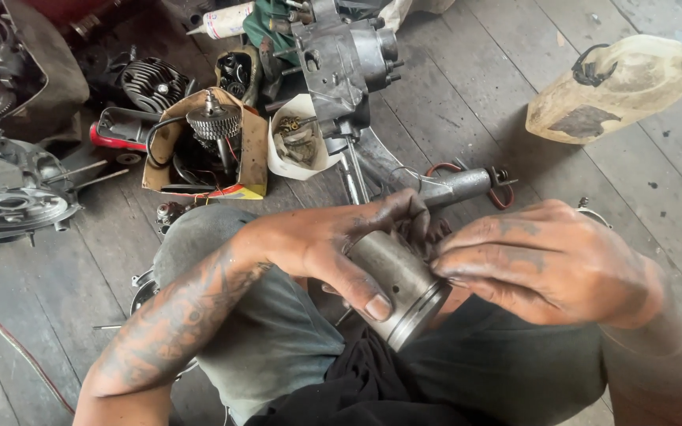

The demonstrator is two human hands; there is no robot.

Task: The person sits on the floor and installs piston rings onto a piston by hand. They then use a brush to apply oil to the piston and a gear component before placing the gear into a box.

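Note:
My left hand (333,244) grips a grey metal piston (400,285), thumb pressed on its side near the ringed end. The piston lies tilted over my lap, ringed crown pointing toward me. My right hand (550,264) is greasy and meets the piston from the right, fingertips touching its upper side near the skirt. Both hands sit above my knees, which are covered by grey and dark cloth.
On the wooden plank floor lie an engine crankcase (341,59), a cardboard box with a gear cluster (215,126), a white paper cup of small parts (297,142), a metal rod part (455,188), a cloudy plastic jug (617,83) and engine covers (9,189) at left.

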